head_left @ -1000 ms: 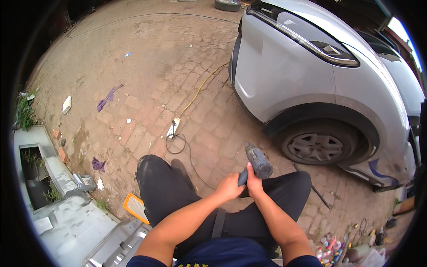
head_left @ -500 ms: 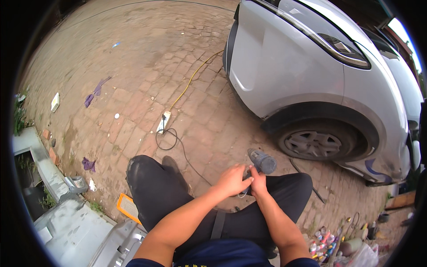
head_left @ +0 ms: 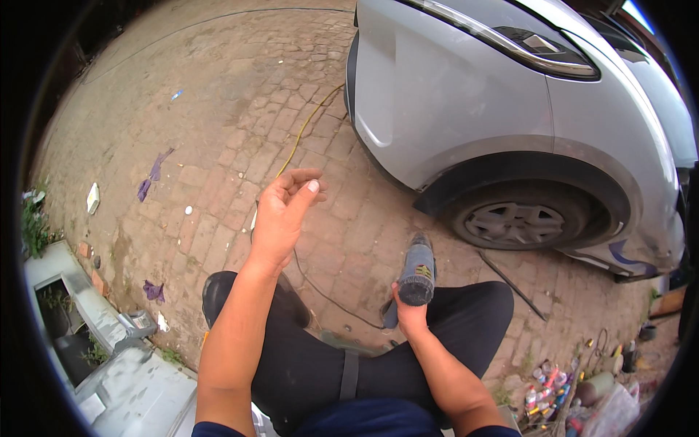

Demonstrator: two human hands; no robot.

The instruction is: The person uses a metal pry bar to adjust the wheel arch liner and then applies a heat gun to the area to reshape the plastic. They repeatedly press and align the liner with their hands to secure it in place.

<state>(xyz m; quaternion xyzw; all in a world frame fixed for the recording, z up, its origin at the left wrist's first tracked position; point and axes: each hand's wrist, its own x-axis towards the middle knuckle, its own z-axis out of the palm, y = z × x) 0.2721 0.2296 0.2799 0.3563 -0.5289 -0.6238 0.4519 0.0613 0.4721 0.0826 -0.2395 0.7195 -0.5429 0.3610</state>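
My left hand [head_left: 285, 217] is raised above my left knee, fingers loosely curved and apart, with nothing visible in them. My right hand [head_left: 410, 309] grips the handle of a grey power tool [head_left: 419, 266], apparently a heat gun, held over my lap near my right knee; its nozzle points away from me. A dark cord [head_left: 331, 298] runs from the tool across the bricks, partly hidden behind my left arm. Beyond the tool stands a silver car [head_left: 459, 109], its wheel [head_left: 513, 222] at my front right. A long black rod [head_left: 513, 288] lies on the paving beside my right knee.
A yellow cable [head_left: 297, 138] crosses the brick paving toward the car. Purple rags [head_left: 149, 180] and litter lie to the left, beside an old pale metal panel [head_left: 102, 408]. At the lower right is a heap of bottles, cans and plastic bags [head_left: 604, 419].
My left hand has let go of the tool and risen forward and leftward. My right hand still holds the tool, now turned more upright in the picture and a little lower.
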